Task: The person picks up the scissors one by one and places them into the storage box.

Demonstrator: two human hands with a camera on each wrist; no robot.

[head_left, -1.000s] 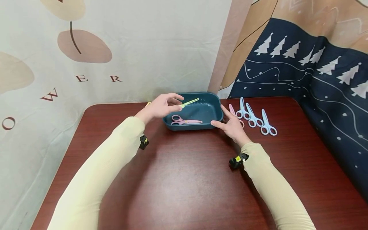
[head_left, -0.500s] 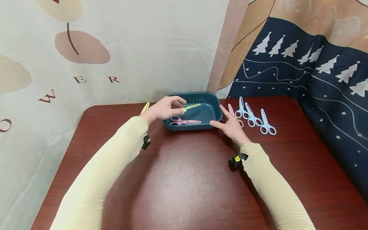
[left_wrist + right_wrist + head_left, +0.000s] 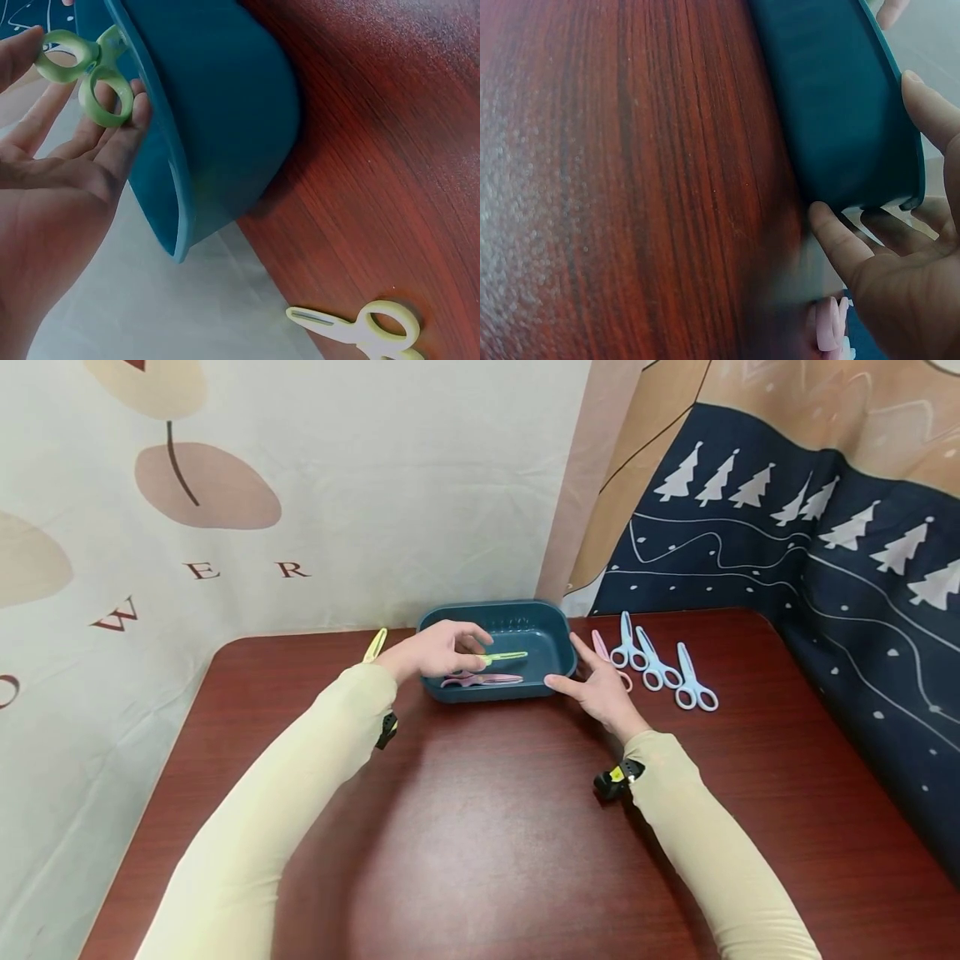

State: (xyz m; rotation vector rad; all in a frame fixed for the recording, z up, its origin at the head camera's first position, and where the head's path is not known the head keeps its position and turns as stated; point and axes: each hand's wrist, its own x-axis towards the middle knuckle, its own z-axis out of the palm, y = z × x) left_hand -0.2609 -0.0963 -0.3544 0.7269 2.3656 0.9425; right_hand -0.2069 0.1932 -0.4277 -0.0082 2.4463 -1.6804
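Head view: left hand pinches green scissors over teal bin; right hand spread against bin.

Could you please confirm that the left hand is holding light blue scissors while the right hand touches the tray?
Not quite: the scissors in the left hand are green, not light blue, as the left wrist view shows; the right hand does touch the tray.

L grip pinches grn scissors over bin.
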